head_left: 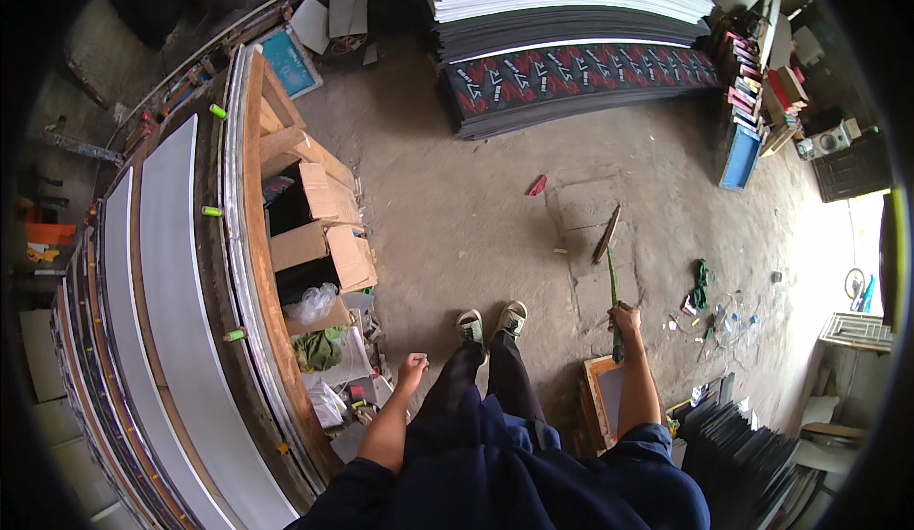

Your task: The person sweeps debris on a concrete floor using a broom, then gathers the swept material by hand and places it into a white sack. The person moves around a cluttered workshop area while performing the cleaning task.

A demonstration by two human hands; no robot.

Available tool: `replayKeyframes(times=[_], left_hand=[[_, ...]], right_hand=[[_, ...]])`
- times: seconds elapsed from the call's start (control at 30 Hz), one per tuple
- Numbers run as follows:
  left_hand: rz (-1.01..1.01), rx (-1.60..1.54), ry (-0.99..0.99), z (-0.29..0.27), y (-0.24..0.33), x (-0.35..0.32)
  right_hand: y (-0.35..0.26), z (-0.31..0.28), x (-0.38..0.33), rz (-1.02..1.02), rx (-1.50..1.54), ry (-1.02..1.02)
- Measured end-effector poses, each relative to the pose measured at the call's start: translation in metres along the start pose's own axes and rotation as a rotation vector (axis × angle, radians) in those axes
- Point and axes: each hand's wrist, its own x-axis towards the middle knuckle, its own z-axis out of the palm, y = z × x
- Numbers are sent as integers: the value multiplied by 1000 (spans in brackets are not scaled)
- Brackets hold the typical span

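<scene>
A long bench (181, 340) carrying pale sheets is curving down the left side, with green clips (211, 212) sitting along its edge. Open cardboard boxes (319, 235) and a crumpled plastic bag (314, 303) are lying under its near side. The person's left hand (411, 370) is hanging free just beside the left knee, fingers loosely curled and holding nothing; its grip is neither spread wide nor clamped on anything. Two shoes (490, 322) are standing together on the concrete floor (447, 197). The right hand (625, 320) is gripping a long squeegee (611, 263), fingers wrapped tight around its green shaft, its wooden head pointing away over the floor. Just below that hand, a wooden-framed screen (603, 392) is leaning near the right leg. Farther back, stacked sheets (571, 16) are piled high, and dark frames (738, 454) are standing at the lower right.
</scene>
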Motion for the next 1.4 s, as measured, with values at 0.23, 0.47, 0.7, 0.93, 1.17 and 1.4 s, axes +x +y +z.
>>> replayKeyframes(times=[0.23, 0.47, 0.7, 0.93, 1.17, 1.4], left_hand=[[-72, 70, -48, 7, 39, 18], [-22, 21, -39, 47, 99, 54], [-92, 137, -11, 80, 142, 67], [-59, 230, -116, 162, 184, 103], [3, 401, -215, 205, 219, 127], [2, 451, -363, 228, 238, 145]], right_hand=[[-37, 2, -25, -77, 296, -250], [-88, 89, 69, -165, 319, -409], [-99, 21, 95, -1, 314, -355], [-28, -119, 126, 78, 400, 34], [-20, -146, 70, 11, 572, 51], [-56, -73, 9, 15, 322, -302]])
